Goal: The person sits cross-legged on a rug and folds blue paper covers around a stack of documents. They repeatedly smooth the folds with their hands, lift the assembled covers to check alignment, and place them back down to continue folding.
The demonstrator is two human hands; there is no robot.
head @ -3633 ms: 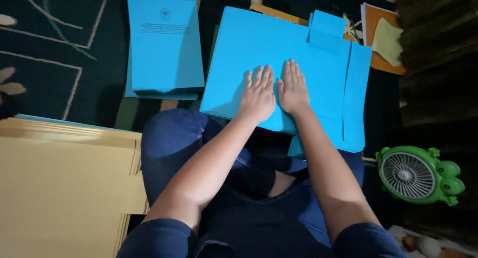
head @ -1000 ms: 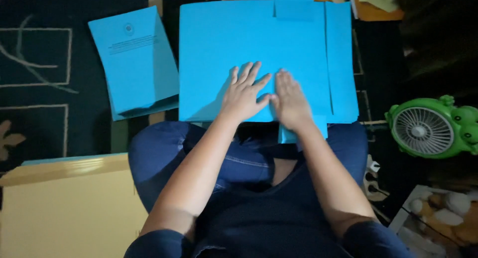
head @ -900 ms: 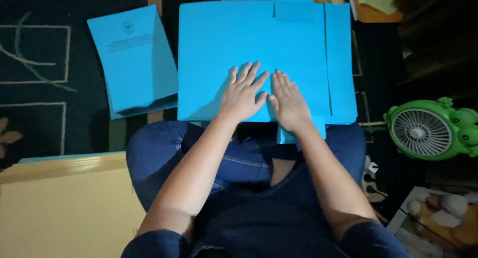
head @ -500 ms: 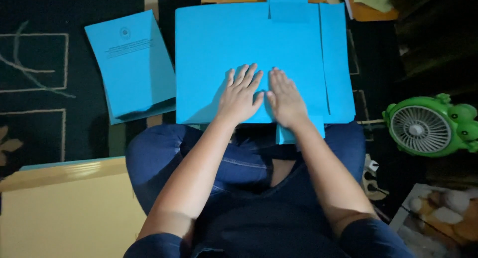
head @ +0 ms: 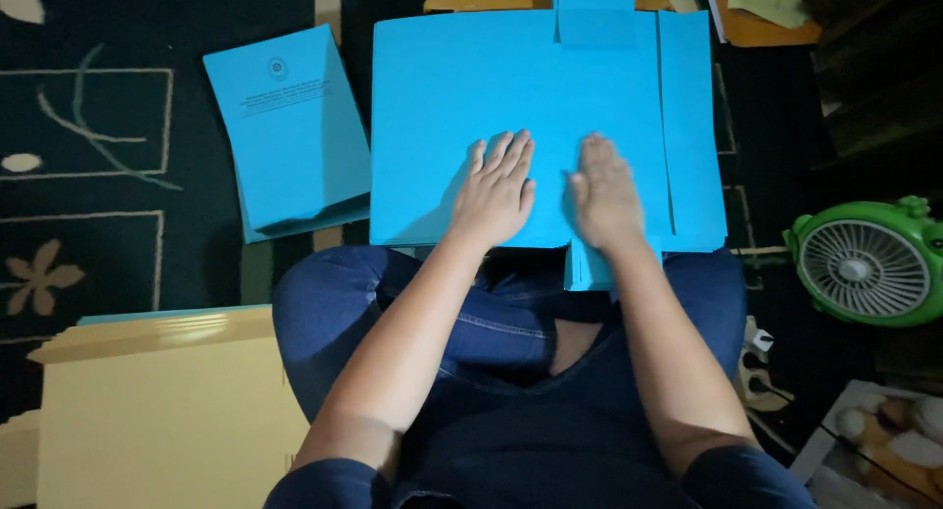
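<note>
Both hands flat, fingers outstretched, gripping nothing. Left hand pressed palm-down on large blue sheet in upper centre of frame, resting over crossed legs in blue jeans. Right hand just beside, also pressed on same sheet, close to folded strip along right edge. Stack of printed blue folders at upper left on dark patterned carpet. Pile of cream paper at lower left. Green fan at right edge
</note>
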